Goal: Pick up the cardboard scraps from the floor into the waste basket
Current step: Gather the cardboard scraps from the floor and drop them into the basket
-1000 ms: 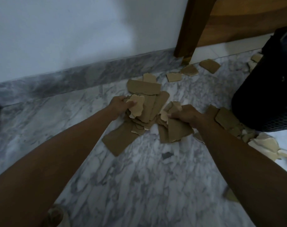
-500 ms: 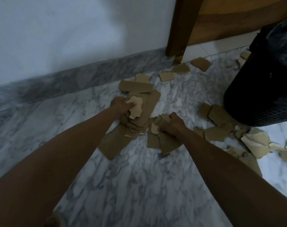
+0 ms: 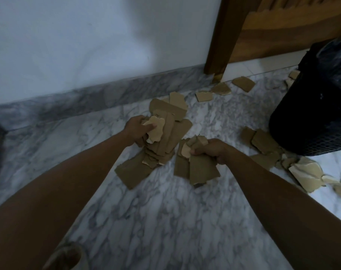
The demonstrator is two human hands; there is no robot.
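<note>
Both hands are down at a heap of cardboard scraps on the marble floor (image 3: 165, 221). The left hand (image 3: 138, 127) grips a bundle of cardboard pieces (image 3: 162, 141), its thumb pressed over a pale torn piece on top; the bundle fans downward, and its lowest long strip reaches the floor toward the near left. The right hand (image 3: 210, 151) has its fingers curled tight round a second bunch of scraps (image 3: 200, 168), which hangs below the fist with larger brown sheets at the near side.

More scraps lie loose. A few brown pieces (image 3: 171, 108) sit just beyond the left hand, close to the grey skirting (image 3: 88, 102). Three smaller ones (image 3: 222, 88) lie farther off by the foot of a wooden door frame (image 3: 218, 55). Another cluster (image 3: 263, 141) rests on the floor touching the base of the waste basket (image 3: 311, 114), and pale pieces (image 3: 306, 172) trail off to the near right.

The waste basket, black mesh lined with a dark bag, stands at the far right, near the right hand but apart from it. A white wall (image 3: 88, 45) rises behind the skirting.
</note>
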